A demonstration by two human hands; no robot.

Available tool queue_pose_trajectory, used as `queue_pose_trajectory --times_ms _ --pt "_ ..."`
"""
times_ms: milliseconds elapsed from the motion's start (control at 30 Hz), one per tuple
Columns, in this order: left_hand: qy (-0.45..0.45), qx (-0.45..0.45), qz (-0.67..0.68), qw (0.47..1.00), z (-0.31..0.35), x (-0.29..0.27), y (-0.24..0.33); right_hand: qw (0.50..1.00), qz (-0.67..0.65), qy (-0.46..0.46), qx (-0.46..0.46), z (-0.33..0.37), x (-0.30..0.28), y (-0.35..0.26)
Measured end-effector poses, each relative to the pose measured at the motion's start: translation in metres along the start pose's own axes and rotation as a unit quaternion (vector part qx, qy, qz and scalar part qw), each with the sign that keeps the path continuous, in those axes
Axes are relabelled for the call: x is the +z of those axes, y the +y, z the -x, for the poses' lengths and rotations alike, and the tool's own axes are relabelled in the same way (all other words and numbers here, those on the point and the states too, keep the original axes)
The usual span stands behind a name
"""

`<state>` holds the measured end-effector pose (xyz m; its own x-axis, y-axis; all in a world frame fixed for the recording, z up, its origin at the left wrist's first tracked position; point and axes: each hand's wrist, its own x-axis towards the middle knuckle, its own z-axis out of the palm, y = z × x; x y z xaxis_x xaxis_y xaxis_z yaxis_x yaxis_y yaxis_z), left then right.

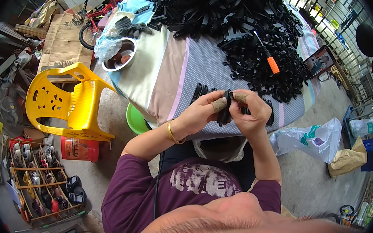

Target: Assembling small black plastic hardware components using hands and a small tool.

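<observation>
Between both hands, just above the near edge of the cloth-covered table (165,76), is a small elongated black plastic part (224,113). My left hand (202,112) pinches it from the left, a tan wrap on one finger and a gold bangle at the wrist. From the other side my right hand (252,114) grips it too, its thumb and fingers closed and also wrapped in tan tape. More black parts (201,91) lie on the cloth behind my left hand, and a few others show beside my right. The fingers hide much of the held part.
A big heap of black plastic parts (214,11) covers the table's far side. An orange-handled screwdriver (272,65) lies on it at the right, near a propped screen (319,62). A white bowl (131,59) stands left. Beside the table are a yellow chair (84,106) and plastic bags (314,140).
</observation>
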<state>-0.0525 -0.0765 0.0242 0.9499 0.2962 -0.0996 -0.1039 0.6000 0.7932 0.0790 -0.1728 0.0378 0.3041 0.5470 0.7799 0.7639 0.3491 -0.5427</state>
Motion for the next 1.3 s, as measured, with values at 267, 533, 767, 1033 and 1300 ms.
queue_pose_trajectory --times_ms 267,533,767,1033,1300 --pt "-0.009 0.013 -0.057 0.998 0.001 -0.010 -0.002 0.993 0.066 -0.101 0.014 -0.006 -0.009 -0.011" --pt "0.026 0.026 -0.133 0.990 0.002 -0.006 -0.004 0.957 0.194 -0.204 -0.074 0.001 -0.014 -0.015" --pt "0.037 0.076 -0.301 0.950 -0.001 -0.009 -0.001 0.955 0.172 -0.233 -0.071 0.010 -0.012 -0.013" --pt "0.129 0.087 -0.304 0.940 0.017 -0.053 0.046 0.958 0.276 -0.071 -0.018 -0.045 -0.042 0.053" --pt "0.144 0.034 -0.534 0.833 -0.003 -0.088 0.056 0.834 0.504 -0.194 0.113 -0.070 -0.042 0.143"
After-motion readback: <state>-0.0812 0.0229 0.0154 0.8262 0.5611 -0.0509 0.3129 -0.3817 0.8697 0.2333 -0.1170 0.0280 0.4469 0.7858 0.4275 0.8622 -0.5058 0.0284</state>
